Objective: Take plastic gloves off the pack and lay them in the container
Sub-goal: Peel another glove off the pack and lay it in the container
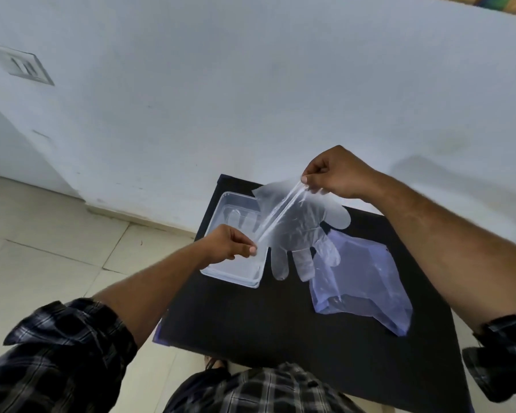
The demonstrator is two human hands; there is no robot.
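Observation:
A clear plastic glove [298, 231] hangs in the air above the black table [265, 323], fingers pointing down toward me. My right hand [337, 174] pinches its cuff edge at the top, and my left hand [230, 242] pinches the same stretched edge lower left. A clear rectangular container [236, 271] sits on the table's left side, partly behind the glove and my left hand; a glove's fingers show faintly inside it. The pack [361, 281], a translucent bluish plastic bag, lies flat on the table to the right of the container.
The small black table stands against a white wall [251, 84]. Beige floor tiles [42, 248] spread to the left. My checked shirt sleeves and body fill the bottom of the view. A wall switch plate [23, 65] sits at upper left.

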